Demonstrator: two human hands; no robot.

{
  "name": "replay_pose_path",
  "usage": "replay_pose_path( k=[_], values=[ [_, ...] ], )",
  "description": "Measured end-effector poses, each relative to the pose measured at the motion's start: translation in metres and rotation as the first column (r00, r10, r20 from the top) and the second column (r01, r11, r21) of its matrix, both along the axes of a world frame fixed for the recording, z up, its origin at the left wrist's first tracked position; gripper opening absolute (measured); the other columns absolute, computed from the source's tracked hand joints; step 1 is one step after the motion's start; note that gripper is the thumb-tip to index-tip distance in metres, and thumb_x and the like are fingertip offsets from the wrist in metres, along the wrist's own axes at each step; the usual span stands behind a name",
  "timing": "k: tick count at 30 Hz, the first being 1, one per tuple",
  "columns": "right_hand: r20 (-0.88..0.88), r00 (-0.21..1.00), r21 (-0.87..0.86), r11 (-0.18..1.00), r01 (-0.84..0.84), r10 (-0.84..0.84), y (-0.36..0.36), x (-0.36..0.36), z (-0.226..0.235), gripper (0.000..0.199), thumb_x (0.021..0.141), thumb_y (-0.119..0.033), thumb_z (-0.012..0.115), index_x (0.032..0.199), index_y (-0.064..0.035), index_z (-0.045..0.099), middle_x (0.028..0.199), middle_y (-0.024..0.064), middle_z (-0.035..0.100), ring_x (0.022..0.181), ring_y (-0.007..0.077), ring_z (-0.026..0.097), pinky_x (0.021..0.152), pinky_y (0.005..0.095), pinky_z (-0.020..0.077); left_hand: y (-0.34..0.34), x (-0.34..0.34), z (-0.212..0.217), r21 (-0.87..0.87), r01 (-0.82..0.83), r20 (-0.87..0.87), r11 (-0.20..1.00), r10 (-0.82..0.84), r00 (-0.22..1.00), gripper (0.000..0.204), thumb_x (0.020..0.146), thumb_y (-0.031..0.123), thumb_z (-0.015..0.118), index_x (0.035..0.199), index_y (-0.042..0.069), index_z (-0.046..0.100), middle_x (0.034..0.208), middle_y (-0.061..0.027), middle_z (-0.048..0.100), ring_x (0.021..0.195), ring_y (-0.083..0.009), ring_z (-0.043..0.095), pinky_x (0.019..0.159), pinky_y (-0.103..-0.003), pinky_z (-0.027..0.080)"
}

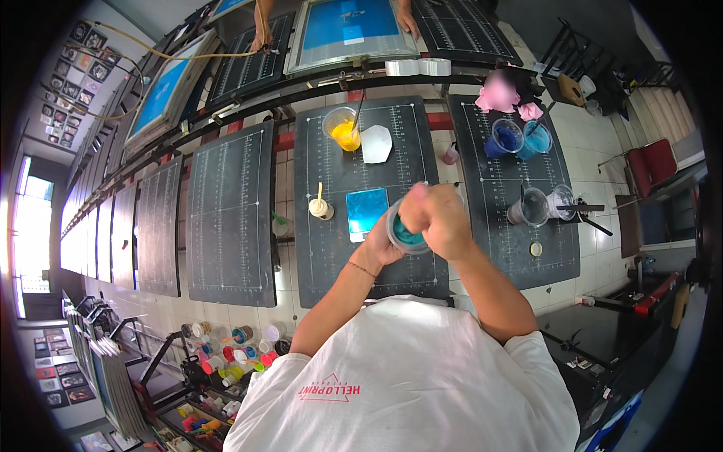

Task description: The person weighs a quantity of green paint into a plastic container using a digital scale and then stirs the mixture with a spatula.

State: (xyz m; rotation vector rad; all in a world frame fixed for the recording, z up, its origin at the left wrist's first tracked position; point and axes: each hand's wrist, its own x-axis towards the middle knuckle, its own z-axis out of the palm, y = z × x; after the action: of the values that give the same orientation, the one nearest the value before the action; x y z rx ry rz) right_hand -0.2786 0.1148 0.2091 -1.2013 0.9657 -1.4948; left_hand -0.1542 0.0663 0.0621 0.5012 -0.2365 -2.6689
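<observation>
Over a dark gridded board, my left hand is wrapped round a clear plastic cup of teal ink. My right hand is a closed fist just above the cup's mouth; whatever it grips is hidden by the fingers. Left of the cup lies a scale-like flat square with a shiny blue top. Beside that stands a small cream-coloured container with a stick upright in it. Farther off are a cup of yellow ink, with a dark handle rising from it, and a white irregular sheet.
On the right board stand dark blue and light blue ink cups, two clear cups with tools, and a round lid. A co-worker's hands are at a blue screen frame beyond a rail. Several ink tubs sit lower left.
</observation>
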Motion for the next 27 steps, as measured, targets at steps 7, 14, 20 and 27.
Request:
replay_pose_path(
  k=[7,14,20,27],
  values=[
    [0.176,0.984,0.003,1.000,-0.009,0.008,-0.003,0.003,-0.018,0.051,0.101,-0.021,0.045,0.055,-0.0057,0.033,0.051,-0.0034,0.033,0.050,0.0076,0.027,0.048,0.0297,0.0216,-0.002,-0.002,0.009,0.014,-0.014,-0.014,1.000,0.015,1.000,0.037,0.107,0.027,0.034,0.123,0.000,0.054,0.117,-0.0140,0.065,0.102,-0.0239,0.069,0.087,-0.037,0.062],
    [0.061,0.995,-0.053,0.995,0.082,-0.079,-0.008,-0.005,-0.023,0.051,0.102,-0.022,0.043,0.055,-0.0061,0.033,0.051,-0.0031,0.033,0.050,0.0071,0.026,0.048,0.0290,0.0212,-0.002,-0.001,0.008,0.077,0.000,-0.042,0.997,0.004,0.999,0.039,0.107,0.025,0.031,0.125,-0.001,0.053,0.120,-0.0150,0.064,0.104,-0.0253,0.069,0.087,-0.038,0.062],
    [0.003,0.999,0.026,0.999,0.041,-0.041,-0.007,-0.014,-0.012,0.049,0.103,-0.022,0.041,0.056,-0.0069,0.032,0.054,-0.0034,0.032,0.051,0.0066,0.027,0.047,0.0294,0.0203,-0.006,-0.001,0.011,0.026,-0.009,-0.024,1.000,0.009,1.000,0.038,0.106,0.023,0.032,0.124,-0.002,0.053,0.119,-0.0152,0.065,0.102,-0.0248,0.070,0.085,-0.036,0.063],
    [0.079,0.982,-0.049,0.983,0.175,-0.171,-0.005,-0.008,-0.008,0.048,0.104,-0.022,0.038,0.059,-0.0088,0.028,0.054,-0.0010,0.026,0.050,0.0112,0.022,0.049,0.0318,0.0202,-0.005,-0.006,0.024,0.047,-0.023,0.009,0.999,0.023,1.000,0.037,0.105,0.021,0.031,0.120,-0.002,0.056,0.111,-0.0131,0.068,0.097,-0.0222,0.071,0.082,-0.035,0.063]
  ],
)
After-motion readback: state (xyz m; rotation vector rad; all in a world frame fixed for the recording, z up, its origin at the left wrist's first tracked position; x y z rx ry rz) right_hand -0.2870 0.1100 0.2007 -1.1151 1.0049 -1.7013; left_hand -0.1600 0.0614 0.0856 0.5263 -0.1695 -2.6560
